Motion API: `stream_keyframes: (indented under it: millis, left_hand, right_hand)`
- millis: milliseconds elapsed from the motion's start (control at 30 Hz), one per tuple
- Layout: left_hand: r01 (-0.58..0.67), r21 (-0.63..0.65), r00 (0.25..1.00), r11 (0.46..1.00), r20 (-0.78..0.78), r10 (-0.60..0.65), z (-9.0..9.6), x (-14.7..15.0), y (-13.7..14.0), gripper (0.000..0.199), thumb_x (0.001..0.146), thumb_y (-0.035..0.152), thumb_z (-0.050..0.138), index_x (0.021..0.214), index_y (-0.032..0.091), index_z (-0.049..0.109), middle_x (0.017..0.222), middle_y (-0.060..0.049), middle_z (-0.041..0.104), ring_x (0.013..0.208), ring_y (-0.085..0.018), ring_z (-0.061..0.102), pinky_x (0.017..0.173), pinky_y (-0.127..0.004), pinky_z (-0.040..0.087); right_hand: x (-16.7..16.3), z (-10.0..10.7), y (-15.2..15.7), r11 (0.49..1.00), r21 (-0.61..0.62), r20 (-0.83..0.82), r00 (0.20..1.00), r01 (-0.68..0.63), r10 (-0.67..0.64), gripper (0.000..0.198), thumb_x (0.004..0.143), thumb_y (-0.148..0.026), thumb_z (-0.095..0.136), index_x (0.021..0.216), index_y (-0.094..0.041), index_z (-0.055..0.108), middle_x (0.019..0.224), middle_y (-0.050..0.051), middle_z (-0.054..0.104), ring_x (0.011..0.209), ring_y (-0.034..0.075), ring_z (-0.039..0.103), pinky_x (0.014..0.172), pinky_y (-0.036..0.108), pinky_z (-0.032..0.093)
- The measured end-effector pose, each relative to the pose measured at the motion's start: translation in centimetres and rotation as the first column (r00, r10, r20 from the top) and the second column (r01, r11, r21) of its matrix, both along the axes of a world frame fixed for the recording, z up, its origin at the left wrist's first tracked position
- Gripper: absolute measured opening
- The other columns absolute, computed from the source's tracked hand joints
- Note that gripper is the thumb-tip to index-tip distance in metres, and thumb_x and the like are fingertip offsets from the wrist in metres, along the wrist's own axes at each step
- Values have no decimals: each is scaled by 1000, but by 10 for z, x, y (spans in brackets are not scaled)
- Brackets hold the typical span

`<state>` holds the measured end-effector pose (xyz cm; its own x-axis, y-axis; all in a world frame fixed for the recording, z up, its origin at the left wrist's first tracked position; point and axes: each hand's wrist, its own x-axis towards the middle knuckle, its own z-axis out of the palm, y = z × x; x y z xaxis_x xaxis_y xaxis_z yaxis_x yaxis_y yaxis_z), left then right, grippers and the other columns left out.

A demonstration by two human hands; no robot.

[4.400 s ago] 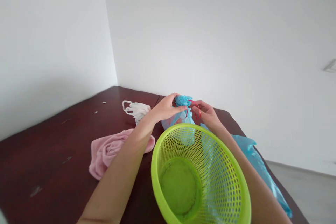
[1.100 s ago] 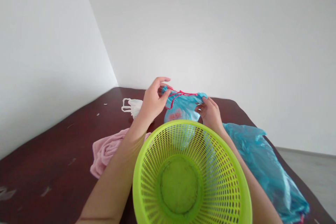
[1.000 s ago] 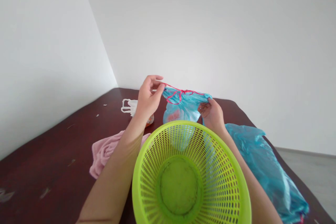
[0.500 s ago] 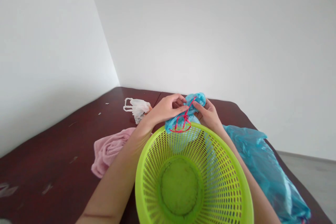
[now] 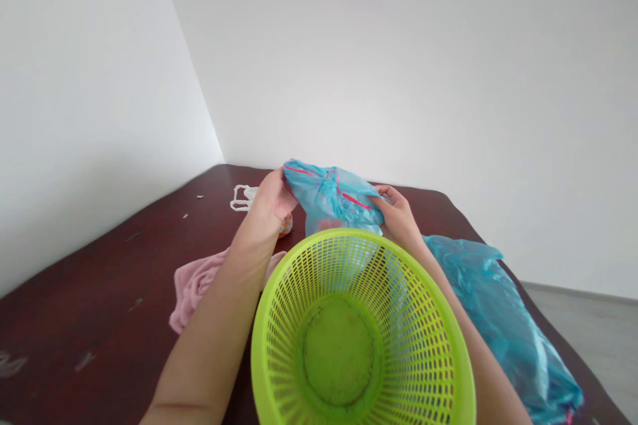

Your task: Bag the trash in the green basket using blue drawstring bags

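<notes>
Behind the far rim of a green plastic basket point(image 5: 343, 345) is a translucent blue plastic bag point(image 5: 323, 192) with a red drawstring along its mouth. My left hand point(image 5: 277, 194) grips the bag's left end, its fingers mostly hidden behind the plastic. At the right end, my right hand point(image 5: 397, 210) pinches the bag between thumb and fingers. The bag's mouth is stretched sideways between both hands, gathered near the middle. Something reddish shows faintly through its lower part. The basket's lower part holds nothing visible, and its rim hides the bag's bottom.
A pink cloth point(image 5: 199, 285) lies left of the basket, partly behind my left forearm. Farther back is a white plastic bag point(image 5: 244, 196), mostly covered by my hand. A larger blue plastic bag point(image 5: 498, 319) lies along the right edge of the dark red table point(image 5: 109, 279).
My left hand has moved left, away from my right hand. The bunched bag top has been spread wide between them, and the hanging red loop is drawn flatter along the mouth.
</notes>
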<state>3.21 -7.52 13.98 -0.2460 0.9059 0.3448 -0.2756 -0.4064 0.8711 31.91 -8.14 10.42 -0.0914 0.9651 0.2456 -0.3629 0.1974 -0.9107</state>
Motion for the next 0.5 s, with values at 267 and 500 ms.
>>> stream_keyframes:
  millis: [267,500]
  left_hand:
    - [-379,277,804,883,-375,463,18,8,-38,50,102,74,84,116,27,74,119,-7,77,115,-28,74,108,-41,61]
    - [-155,153,578,976,-787,215,6,15,-40,18,104,45,89,109,27,87,108,-8,89,94,-30,78,86,-39,57]
  right_hand:
    - [0,14,-10,997,-63,-71,997,34,-38,60,60,-51,117,86,-27,68,67,-9,61,55,10,48,46,22,42]
    - [0,19,-19,998,-40,-28,999,-44,43,64,64,-59,119,83,-27,68,64,-9,56,52,10,42,45,24,40]
